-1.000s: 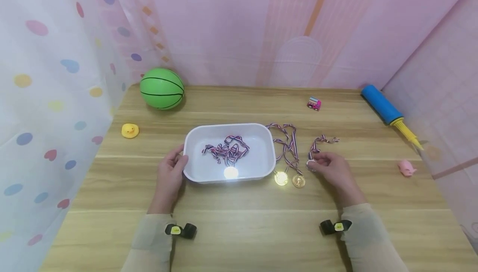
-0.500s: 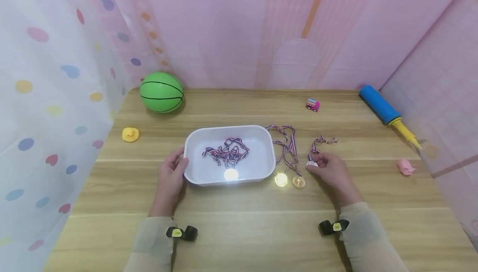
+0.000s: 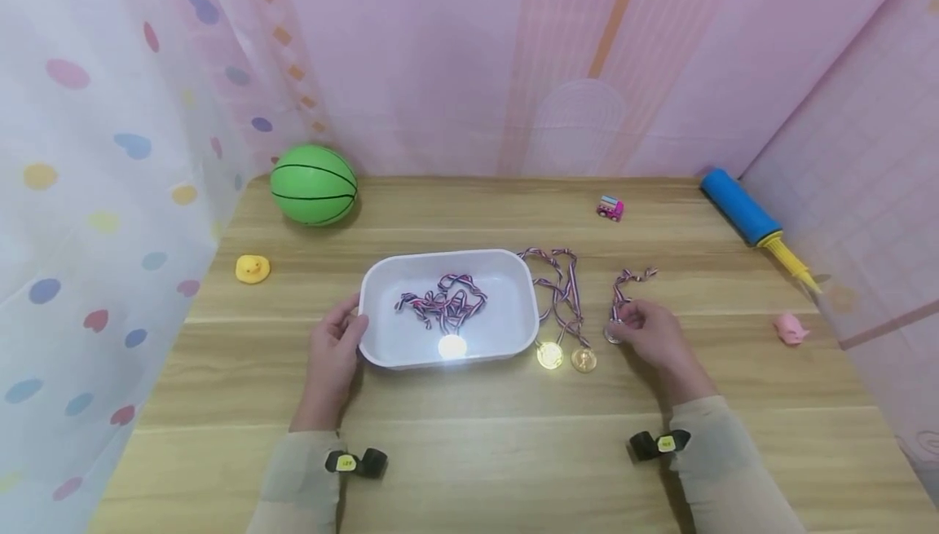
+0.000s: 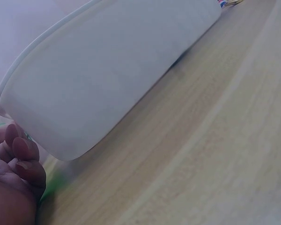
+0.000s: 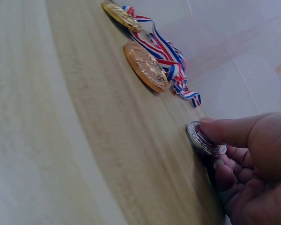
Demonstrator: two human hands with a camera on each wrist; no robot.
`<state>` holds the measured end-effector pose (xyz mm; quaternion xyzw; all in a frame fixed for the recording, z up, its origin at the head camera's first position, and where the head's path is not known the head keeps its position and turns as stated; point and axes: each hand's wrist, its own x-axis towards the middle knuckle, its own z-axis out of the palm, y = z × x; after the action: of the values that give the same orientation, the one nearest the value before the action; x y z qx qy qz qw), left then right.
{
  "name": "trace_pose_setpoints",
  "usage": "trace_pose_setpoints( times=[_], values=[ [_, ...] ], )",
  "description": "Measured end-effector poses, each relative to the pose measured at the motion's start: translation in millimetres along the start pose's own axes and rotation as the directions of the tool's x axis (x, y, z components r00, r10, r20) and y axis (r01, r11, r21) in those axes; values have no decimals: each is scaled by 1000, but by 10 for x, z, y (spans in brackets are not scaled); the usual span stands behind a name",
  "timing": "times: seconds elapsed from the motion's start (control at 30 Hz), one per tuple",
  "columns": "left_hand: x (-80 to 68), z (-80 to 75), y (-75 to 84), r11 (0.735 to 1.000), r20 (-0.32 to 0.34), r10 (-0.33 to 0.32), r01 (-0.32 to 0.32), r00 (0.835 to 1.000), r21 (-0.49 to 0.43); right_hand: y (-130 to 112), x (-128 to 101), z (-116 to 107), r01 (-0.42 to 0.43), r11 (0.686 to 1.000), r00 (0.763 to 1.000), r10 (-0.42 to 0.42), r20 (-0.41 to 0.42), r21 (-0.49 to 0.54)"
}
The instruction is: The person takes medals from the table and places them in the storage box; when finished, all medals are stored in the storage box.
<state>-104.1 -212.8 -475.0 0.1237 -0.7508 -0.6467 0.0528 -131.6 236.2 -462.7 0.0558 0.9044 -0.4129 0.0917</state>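
Pink curtain (image 3: 411, 53) behind wood-grain table (image 3: 499, 452). White tray (image 3: 506, 306) mid-table, its left end held by the left hand (image 3: 332, 355); ribboned medal (image 3: 451, 346) inside. Right hand (image 3: 653, 338) pinches a silver medal (image 5: 201, 143) by its disc, just right of two other medals (image 3: 550, 355).

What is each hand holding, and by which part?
Left hand: the tray, by the rim at its left end. Right hand: the silver medal, pinched by its disc, thumb on the face.
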Motion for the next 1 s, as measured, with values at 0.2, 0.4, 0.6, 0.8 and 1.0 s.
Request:
trace_pose_setpoints(
  times=[0.2,0.4,0.6,0.8,1.0],
  values=[
    [-22,-4,-32,1000,-2,-1,1,1000,-9,56,4,-9,24,997,1000,-24,-4,77],
    [-17,-1,-29,1000,-1,13,-13,1000,-25,87,34,-22,40,985,999,-37,-16,166],
    [-5,2,-14,999,0,19,-19,1000,-26,83,42,-57,-5,970,1000,-1,23,243],
    [11,14,-27,1000,-10,13,-13,1000,-28,73,24,-88,-48,945,998,34,51,323],
    [9,14,-27,1000,-23,21,-22,1000,-22,73,-3,-104,-69,922,996,41,80,380]
  ],
)
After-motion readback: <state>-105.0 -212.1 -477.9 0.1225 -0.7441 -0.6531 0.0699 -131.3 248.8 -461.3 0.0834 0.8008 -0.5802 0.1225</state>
